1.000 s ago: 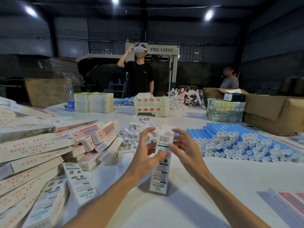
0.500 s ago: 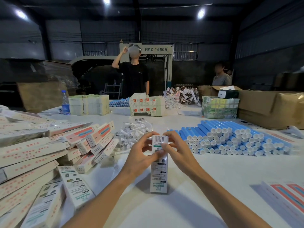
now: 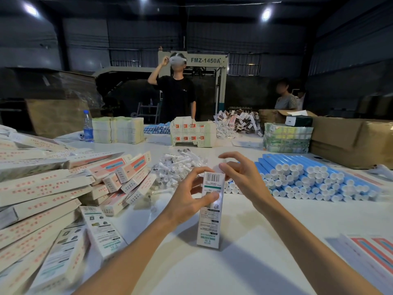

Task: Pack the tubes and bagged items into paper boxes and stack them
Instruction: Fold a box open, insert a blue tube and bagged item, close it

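Note:
A narrow white paper box (image 3: 209,218) with a barcode near its top stands upright on the white table (image 3: 244,262). My left hand (image 3: 189,199) grips its upper part, thumb on the front face. My right hand (image 3: 240,177) hovers just right of the box top, fingers spread and loosely curved, holding nothing. Blue tubes (image 3: 308,175) with white caps lie stacked in rows to the right. Clear bagged items (image 3: 176,167) form a heap behind my hands.
Closed boxes (image 3: 38,199) lie piled at the left, with more at the front (image 3: 100,228). Flat cartons (image 3: 374,250) lie at the right. Brown cardboard boxes (image 3: 357,141), bundles and a water bottle (image 3: 87,128) stand at the back. Two people stand beyond the table.
My right hand has let go of the box top and lifted slightly away to the right. My left hand keeps holding the upright box.

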Available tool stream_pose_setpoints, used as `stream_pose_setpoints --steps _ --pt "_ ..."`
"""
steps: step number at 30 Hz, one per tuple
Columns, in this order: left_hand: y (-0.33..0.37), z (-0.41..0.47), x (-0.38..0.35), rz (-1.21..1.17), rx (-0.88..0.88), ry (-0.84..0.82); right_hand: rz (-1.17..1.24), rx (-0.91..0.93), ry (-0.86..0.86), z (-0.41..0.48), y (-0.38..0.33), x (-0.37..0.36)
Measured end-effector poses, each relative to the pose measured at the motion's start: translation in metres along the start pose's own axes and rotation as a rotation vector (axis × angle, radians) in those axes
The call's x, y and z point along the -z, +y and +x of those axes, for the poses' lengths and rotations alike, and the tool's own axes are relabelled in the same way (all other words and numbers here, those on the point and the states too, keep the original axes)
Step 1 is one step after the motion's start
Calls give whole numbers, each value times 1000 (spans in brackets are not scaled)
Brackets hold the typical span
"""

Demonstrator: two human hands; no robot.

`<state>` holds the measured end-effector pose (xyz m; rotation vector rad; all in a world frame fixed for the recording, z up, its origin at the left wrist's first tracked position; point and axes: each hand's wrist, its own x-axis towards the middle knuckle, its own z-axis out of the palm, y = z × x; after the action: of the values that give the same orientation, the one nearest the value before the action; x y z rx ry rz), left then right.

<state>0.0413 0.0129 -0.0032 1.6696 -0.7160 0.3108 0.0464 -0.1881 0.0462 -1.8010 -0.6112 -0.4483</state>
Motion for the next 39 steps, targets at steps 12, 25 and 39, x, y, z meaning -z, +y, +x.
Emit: stream_pose_setpoints --steps 12,25,39 --pt "-3 -2 1 63 7 14 -22 79 -62 -2 -1 0" --pt "0 -4 1 5 66 -7 321 -272 36 -3 -8 -2" --pt "0 -3 2 4 37 -23 239 -253 -255 2 -14 17"
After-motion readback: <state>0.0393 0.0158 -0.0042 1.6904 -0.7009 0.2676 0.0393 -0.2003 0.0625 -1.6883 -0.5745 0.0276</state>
